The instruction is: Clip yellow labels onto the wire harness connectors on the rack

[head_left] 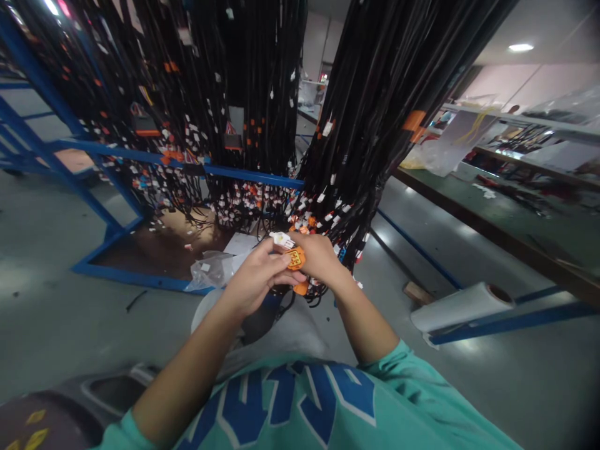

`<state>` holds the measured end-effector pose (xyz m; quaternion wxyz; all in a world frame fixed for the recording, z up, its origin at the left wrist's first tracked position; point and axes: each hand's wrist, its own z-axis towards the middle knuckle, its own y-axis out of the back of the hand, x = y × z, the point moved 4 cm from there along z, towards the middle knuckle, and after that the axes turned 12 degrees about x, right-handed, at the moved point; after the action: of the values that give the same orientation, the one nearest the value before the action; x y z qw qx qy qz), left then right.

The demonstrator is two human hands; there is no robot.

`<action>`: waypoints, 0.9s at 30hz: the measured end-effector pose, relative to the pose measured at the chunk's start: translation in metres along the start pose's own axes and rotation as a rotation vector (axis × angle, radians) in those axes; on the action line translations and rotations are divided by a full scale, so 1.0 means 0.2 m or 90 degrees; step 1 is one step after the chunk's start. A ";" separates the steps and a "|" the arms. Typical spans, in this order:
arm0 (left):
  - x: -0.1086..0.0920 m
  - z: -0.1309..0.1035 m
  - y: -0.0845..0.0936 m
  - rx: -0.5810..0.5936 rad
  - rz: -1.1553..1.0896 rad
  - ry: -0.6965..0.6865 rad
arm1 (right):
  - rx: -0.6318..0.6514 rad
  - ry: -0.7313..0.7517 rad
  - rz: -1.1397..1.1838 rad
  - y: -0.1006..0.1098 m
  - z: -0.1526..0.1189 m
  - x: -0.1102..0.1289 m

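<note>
In front of my body, both hands meet at the lower end of a hanging bundle of black wire harnesses (349,119). My left hand (253,275) is closed, thumb and fingers pinching an orange connector (296,258) with a yellow face. A white connector (282,240) sits just above it, between the hands. My right hand (319,255) curls round the harness end from the right, its fingertips mostly hidden. Another orange connector (300,287) hangs under the hands. Many small white and orange plugs dangle around them.
A blue metal rack (253,176) carries more hanging harnesses on the left. A clear plastic bag (210,270) lies on its base. At right stand a workbench (497,215) and a roll of white film (462,306). A dark round-topped object (47,419) is at lower left.
</note>
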<state>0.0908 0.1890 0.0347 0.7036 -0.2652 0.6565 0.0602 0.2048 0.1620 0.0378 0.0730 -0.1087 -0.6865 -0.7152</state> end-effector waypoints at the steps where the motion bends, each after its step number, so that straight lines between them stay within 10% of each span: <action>1: 0.00 0.00 0.00 0.008 -0.009 0.009 | 0.001 0.000 -0.001 0.00 0.00 0.00; 27: 0.02 -0.03 -0.01 -0.093 0.073 -0.004 | 0.002 0.006 -0.034 -0.02 -0.03 0.06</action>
<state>0.0872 0.1827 0.0311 0.6797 -0.2778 0.6623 0.1490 0.1916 0.1574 0.0373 0.0573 -0.0869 -0.6899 -0.7164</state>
